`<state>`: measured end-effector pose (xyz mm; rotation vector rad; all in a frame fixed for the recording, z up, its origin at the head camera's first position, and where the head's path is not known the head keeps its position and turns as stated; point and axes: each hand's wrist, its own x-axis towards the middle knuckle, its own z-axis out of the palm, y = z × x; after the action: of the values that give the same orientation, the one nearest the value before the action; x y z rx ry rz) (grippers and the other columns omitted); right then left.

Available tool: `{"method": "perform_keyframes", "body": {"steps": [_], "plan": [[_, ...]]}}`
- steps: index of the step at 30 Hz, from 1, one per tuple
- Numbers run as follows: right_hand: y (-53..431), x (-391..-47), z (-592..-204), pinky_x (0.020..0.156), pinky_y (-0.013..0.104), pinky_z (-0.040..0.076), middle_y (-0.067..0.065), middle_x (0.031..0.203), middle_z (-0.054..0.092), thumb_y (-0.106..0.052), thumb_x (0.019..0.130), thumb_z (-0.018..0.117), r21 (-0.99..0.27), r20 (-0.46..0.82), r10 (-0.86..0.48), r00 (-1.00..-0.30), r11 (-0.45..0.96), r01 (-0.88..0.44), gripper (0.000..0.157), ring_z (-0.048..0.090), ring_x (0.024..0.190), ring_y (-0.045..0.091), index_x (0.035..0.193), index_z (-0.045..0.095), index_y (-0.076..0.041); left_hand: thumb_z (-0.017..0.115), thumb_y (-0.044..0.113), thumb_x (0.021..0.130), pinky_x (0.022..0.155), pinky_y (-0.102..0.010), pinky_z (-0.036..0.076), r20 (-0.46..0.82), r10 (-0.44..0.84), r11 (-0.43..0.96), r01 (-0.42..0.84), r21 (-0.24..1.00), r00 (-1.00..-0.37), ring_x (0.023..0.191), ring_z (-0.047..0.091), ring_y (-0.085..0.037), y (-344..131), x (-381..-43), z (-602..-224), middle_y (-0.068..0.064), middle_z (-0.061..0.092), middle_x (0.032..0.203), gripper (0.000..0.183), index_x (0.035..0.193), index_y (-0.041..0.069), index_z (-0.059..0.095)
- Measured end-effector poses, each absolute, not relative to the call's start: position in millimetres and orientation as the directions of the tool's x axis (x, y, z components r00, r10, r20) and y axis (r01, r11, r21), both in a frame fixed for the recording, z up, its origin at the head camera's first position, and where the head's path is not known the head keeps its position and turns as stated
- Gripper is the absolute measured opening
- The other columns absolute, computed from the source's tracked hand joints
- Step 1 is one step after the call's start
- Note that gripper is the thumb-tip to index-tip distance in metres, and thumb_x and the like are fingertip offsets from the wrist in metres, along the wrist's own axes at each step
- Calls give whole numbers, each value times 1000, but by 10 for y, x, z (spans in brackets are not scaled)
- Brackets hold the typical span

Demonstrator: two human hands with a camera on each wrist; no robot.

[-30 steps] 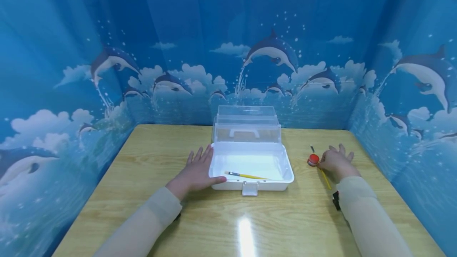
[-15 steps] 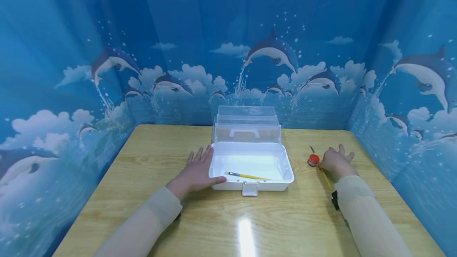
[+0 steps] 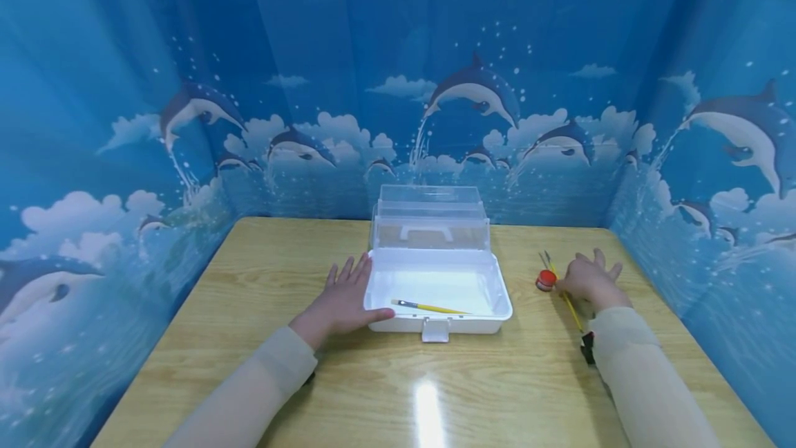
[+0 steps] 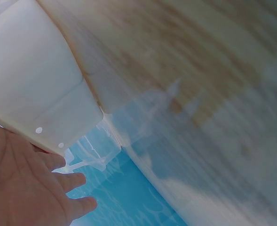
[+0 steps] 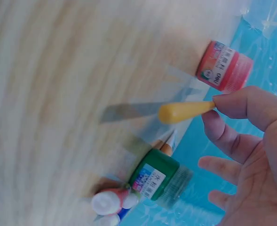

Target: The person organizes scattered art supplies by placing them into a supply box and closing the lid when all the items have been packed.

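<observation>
My right hand (image 3: 591,282) pinches a yellow paintbrush (image 3: 573,312) between thumb and forefinger, its other fingers spread. In the right wrist view, the brush's handle end (image 5: 183,112) points away from the fingertips, with its shadow on the table. A red paint jar (image 3: 546,281) stands just left of the brush. My left hand (image 3: 338,303) lies with straight fingers along the left side of the open white box (image 3: 502,299), the thumb over its front rim. Inside the box, near the front wall, lies another yellow paintbrush (image 3: 429,307).
The box's clear lid (image 3: 432,216) leans open at the back. In the right wrist view, a green paint jar (image 5: 157,176) stands beside a red, white-ended item (image 5: 110,200) and other small items. A blue dolphin-print curtain (image 3: 348,75) encloses the wooden table (image 3: 280,247) at back and sides.
The right hand has shifted slightly and the pinched paintbrush has come up from the table, its tip now apart from a thin dark line beside it. The left hand has stayed put.
</observation>
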<state>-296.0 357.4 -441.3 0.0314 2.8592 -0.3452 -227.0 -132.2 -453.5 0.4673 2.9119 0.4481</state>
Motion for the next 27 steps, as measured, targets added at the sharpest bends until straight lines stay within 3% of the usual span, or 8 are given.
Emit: {"method": "perform_keyframes", "body": {"steps": [13, 27], "plan": [[3588, -2894, -4200, 95, 79, -24, 40, 155, 14, -30, 90, 68, -242, -156, -44, -987, 970, -5, 29, -19, 141, 59, 84, 75, -3, 49, 83, 82, 120, -55, -7, -105, 327, 905, 280, 320, -939, 153, -5, -34, -1324, -2273, -4549, -6, -4, 167, 118, 161, 9, 1], [3434, -2791, -3950, 94, 74, -30, 37, 158, 9, -26, 91, 64, -281, -41, -87, -995, 957, -72, 32, -29, 142, 51, 63, 62, -11, 47, 86, 81, 120, -55, -7, -111, 324, 909, 277, 310, -939, 153, -4, -34, -1319, -2260, -4524, -6, -5, 167, 120, 161, 8, 1]]}}
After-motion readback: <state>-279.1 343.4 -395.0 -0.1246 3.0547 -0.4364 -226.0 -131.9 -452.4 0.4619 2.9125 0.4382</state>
